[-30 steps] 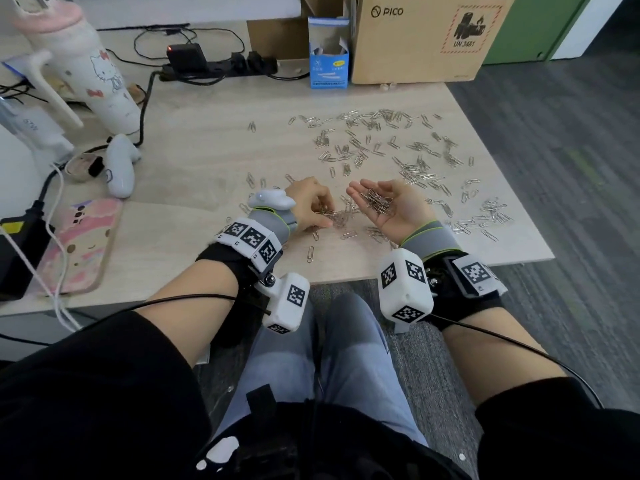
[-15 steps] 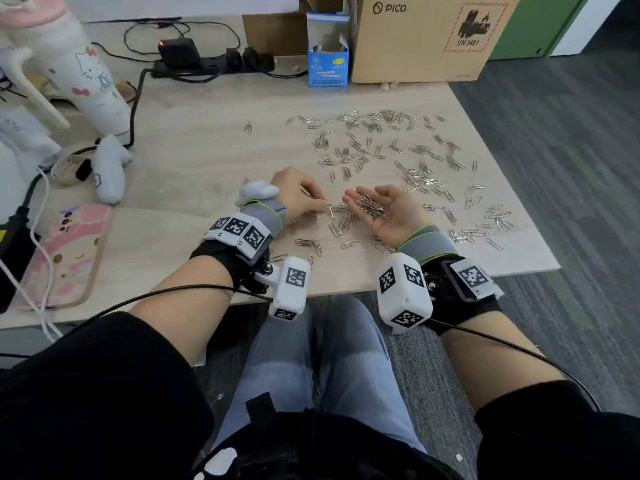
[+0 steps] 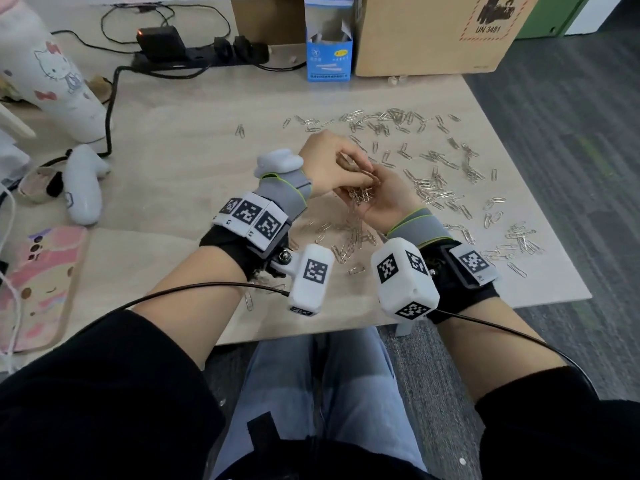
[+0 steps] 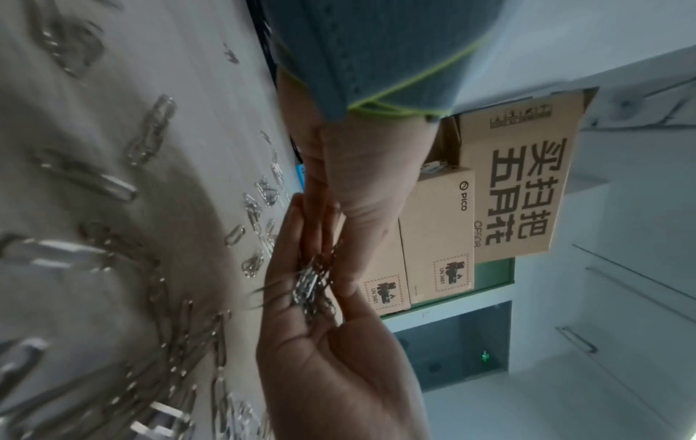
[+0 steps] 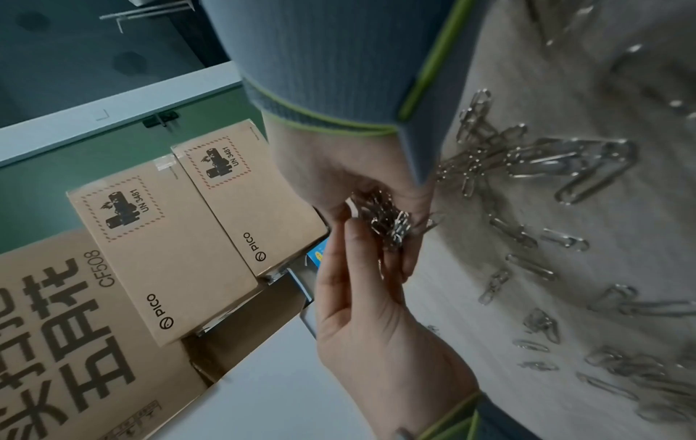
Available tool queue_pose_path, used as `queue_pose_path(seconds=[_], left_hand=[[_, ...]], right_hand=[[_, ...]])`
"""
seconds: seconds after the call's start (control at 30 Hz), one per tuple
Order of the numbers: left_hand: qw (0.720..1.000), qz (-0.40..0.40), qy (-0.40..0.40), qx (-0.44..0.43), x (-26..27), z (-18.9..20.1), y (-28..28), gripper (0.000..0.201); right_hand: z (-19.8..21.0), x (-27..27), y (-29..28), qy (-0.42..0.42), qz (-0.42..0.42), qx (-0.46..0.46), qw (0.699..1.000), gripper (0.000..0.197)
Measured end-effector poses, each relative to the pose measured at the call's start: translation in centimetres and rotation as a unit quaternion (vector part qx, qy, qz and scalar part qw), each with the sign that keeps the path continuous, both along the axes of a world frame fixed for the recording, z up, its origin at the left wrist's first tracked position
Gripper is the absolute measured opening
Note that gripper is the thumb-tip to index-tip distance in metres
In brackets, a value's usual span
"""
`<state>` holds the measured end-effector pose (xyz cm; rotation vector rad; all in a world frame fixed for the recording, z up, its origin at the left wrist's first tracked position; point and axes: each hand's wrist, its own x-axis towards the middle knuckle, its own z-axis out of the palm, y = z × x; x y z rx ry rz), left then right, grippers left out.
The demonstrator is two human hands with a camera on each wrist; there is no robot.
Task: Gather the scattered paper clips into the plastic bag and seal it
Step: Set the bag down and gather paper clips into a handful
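Silver paper clips [image 3: 433,157] lie scattered over the right half of the light wooden table [image 3: 180,161]. My right hand [image 3: 384,195] is held palm up above the table with a small heap of clips [image 3: 360,195] in it, fingers only slightly cupped. My left hand [image 3: 349,164] hovers directly over that palm, its fingertips curled and pinching clips against the heap [image 4: 312,285]. The right wrist view shows the same bundle of clips [image 5: 388,220] between the two hands. No plastic bag is in any view.
More clips [image 3: 346,244] lie under my wrists near the front edge. A blue carton [image 3: 329,53] and a cardboard box [image 3: 433,32] stand at the back. A power strip [image 3: 201,57], white controller [image 3: 83,188], phone [image 3: 38,282] and bottle [image 3: 52,74] are left.
My left hand has lifted off the table with clips and moved right, over the right palm. The right hand has risen slightly and its heap has grown.
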<state>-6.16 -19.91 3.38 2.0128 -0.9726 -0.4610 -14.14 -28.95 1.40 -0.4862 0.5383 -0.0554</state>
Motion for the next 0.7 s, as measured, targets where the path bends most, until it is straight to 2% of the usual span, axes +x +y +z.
queue_pose_path(seconds=[0.1, 0.2, 0.3, 0.33, 0.4, 0.47, 0.53, 0.63, 0.7], left_hand=[[0.998, 0.024, 0.011, -0.055, 1.3, 0.3, -0.4, 0.013], [0.993, 0.087, -0.017, -0.079, 3.1, -0.3, -0.5, 0.017], [0.994, 0.089, -0.052, 0.048, 4.3, -1.8, -0.7, 0.033], [0.992, 0.078, -0.043, 0.087, 4.4, -2.3, -0.7, 0.043], [0.991, 0.062, -0.009, 0.120, 3.9, -3.1, -0.7, 0.079], [0.983, 0.037, -0.033, 0.174, 3.0, -3.3, -0.5, 0.098], [0.976, 0.015, -0.078, 0.201, 2.4, -3.3, -0.3, 0.102], [0.983, -0.020, -0.094, 0.158, 1.3, -3.1, 0.4, 0.095], [0.981, -0.048, -0.096, 0.161, 0.9, -3.2, 0.6, 0.090]], right_hand=[[0.1, 0.7, -0.6, -0.014, -0.009, 0.026, 1.000, 0.036], [-0.3, 0.7, -1.3, -0.003, -0.025, 0.055, 0.998, 0.034], [-0.5, 0.3, -1.9, 0.007, -0.036, 0.040, 0.999, 0.033], [-0.5, 0.1, -2.0, 0.009, -0.035, 0.040, 0.999, 0.034], [-0.5, -0.3, -2.1, 0.008, -0.037, 0.050, 0.998, 0.037], [-0.4, -0.9, -2.2, 0.005, -0.046, 0.062, 0.997, 0.042], [-0.3, -1.6, -2.2, 0.004, -0.056, 0.084, 0.995, 0.046], [-0.2, -2.5, -2.0, 0.004, -0.071, 0.119, 0.990, 0.049], [-0.3, -2.8, -2.0, 0.009, -0.073, 0.140, 0.987, 0.048]])
